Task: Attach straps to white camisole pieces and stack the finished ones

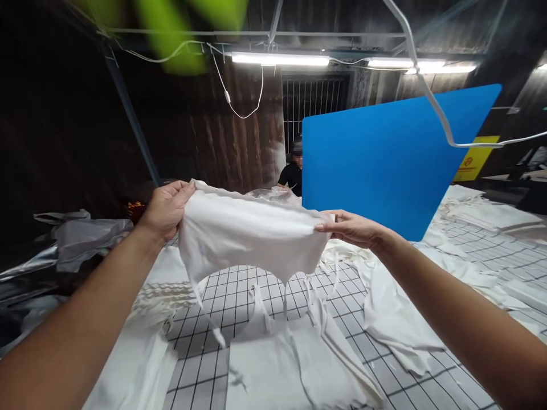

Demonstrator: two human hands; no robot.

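Note:
A white fabric piece (pixel 252 236) with thin dangling ties hangs stretched in the air between both hands. My left hand (pixel 167 208) grips its upper left corner, fingers closed over the edge. At the right edge, my right hand (pixel 351 228) pinches the cloth between thumb and fingers. The piece sags in the middle above a gridded white table (pixel 239 302), and its ties trail down toward more white fabric pieces (pixel 294 364) lying flat below.
Stacks of white cloth (pixel 393 319) lie to the right and at the far right (pixel 482 213). A blue panel (pixel 384 165) stands behind. Crumpled plastic sheeting (pixel 72 239) lies at the left. A person in dark clothes (pixel 293 173) works at the far end.

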